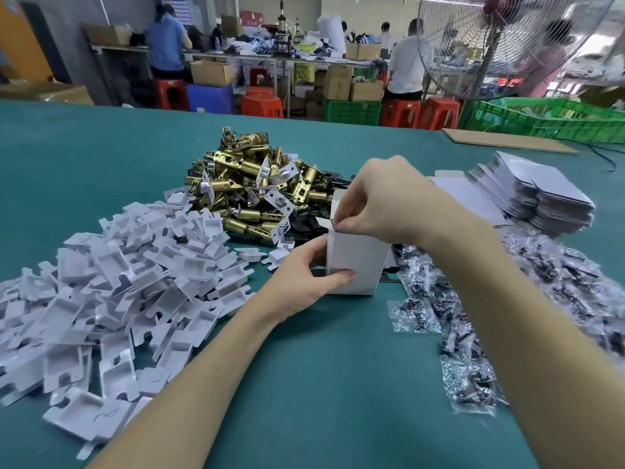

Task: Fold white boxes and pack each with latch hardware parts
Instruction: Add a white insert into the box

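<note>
A small white box (358,262) stands upright on the green table (321,367) in the middle of the view, its top flaps open. My left hand (304,282) grips its lower left corner, thumb across the front face. My right hand (382,201) is over the open top and pinches a side flap. Behind the box lies a heap of brass latch bolts (250,191) with black plates (304,225) beside it. White card inserts (111,286) are piled at the left. Clear bags of screws (500,299) lie at the right.
A stack of flat unfolded white boxes (541,194) sits at the right rear, with a cardboard sheet (507,140) and green crates (548,120) beyond. A large fan (500,42) stands at the table's far right. People work at benches in the background.
</note>
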Action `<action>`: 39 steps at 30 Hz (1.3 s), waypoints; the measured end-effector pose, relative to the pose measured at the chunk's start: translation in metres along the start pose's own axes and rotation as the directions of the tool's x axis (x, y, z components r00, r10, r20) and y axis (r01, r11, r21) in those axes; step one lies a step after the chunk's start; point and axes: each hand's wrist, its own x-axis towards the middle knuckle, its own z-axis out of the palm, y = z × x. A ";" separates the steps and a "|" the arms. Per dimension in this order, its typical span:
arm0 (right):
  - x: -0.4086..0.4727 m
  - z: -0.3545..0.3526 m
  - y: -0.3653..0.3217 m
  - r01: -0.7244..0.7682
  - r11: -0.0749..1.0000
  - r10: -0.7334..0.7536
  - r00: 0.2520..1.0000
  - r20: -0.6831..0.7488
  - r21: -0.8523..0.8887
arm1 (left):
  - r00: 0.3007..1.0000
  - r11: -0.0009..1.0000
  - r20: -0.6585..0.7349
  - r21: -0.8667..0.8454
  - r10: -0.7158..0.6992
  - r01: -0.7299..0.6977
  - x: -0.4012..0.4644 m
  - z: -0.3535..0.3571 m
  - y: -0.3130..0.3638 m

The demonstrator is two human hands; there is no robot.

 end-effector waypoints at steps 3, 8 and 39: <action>0.003 0.001 0.001 0.022 0.999 -0.019 0.995 0.097 -0.031 | 1.000 1.000 0.006 -0.004 -0.004 0.004 0.000 0.000 -0.001; 0.007 -0.005 0.004 0.021 0.999 -0.011 0.976 0.217 -0.042 | 1.000 1.000 0.006 0.004 -0.005 0.005 0.001 -0.001 -0.002; 0.012 0.066 0.114 -0.338 0.932 0.317 0.936 0.155 0.133 | 0.999 0.999 -0.014 0.023 0.044 -0.044 0.001 -0.001 -0.002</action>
